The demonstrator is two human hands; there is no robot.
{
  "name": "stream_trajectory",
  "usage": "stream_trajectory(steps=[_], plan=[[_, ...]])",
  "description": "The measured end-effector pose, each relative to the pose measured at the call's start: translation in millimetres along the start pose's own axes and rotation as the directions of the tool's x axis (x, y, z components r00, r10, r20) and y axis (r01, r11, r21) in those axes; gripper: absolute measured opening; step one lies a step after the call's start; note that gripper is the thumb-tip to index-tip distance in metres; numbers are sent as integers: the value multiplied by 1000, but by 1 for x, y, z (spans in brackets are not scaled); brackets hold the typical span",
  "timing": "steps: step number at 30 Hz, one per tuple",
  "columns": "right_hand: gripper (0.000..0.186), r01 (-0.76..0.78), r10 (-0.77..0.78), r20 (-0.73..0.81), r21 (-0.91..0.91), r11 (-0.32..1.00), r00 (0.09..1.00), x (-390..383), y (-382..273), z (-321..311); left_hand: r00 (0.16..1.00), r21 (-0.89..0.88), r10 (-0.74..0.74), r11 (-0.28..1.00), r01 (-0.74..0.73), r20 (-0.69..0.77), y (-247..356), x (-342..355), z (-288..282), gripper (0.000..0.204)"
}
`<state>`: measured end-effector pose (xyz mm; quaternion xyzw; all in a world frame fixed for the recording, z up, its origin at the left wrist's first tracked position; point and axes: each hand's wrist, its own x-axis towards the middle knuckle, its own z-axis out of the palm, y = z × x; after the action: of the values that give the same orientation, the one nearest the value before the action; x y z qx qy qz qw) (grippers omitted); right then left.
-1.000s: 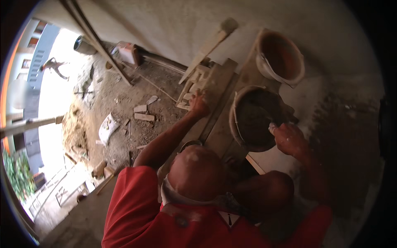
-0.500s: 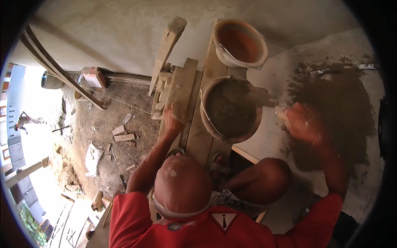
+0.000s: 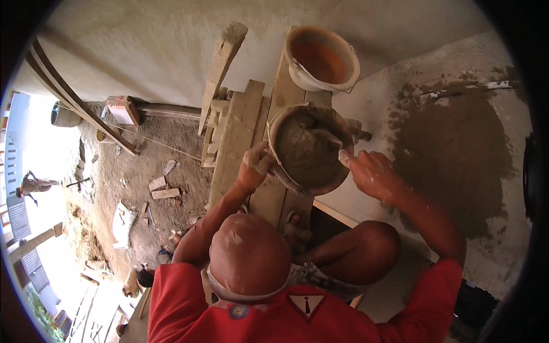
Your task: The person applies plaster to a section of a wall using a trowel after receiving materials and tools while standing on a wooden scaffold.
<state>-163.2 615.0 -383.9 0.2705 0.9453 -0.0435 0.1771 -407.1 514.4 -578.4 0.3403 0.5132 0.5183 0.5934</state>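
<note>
A bucket [image 3: 333, 184] of wet grey mortar [image 3: 298, 155] stands on wooden planks in front of me. My left hand [image 3: 255, 166] is closed on the left edge of its rim. At the opposite side, my right hand [image 3: 373, 174] grips a trowel, its fingers wrapped round the handle. The trowel's blade [image 3: 327, 136] lies in the mortar, partly coated, so its full outline is hidden. To the right, a broad dark patch of wet mortar [image 3: 452, 154] covers part of the pale wall.
Behind the mortar bucket stands a second bucket [image 3: 355, 64] with a reddish inside. The planks [image 3: 234, 137] run beside an upright timber [image 3: 220, 74]. Lower on the left is dirt ground [image 3: 154, 154] with broken bricks [image 3: 166, 193]. Another person [image 3: 39, 184] is far off left.
My left hand has gone from the planks to the bucket's rim. My right hand has come left from beside the wall patch, bringing the trowel down into the mortar.
</note>
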Motion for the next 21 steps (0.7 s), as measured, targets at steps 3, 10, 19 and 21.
stream_trajectory(steps=[3,10,19,21], plan=[[36,-78,116,230,-170,982,966,-2,-21,13,1000,-37,9,999,-9,6,2,4,4,23],[31,-135,50,297,273,953,953,29,42,28,999,-93,38,995,-37,6,-5,4,1,26],[30,28,-15,166,-76,997,986,12,12,34,998,-120,61,991,-58,20,-6,8,4,27],[30,80,-80,8,-26,996,997,8,11,-5,999,-122,30,992,-29,14,-9,4,-3,27]])
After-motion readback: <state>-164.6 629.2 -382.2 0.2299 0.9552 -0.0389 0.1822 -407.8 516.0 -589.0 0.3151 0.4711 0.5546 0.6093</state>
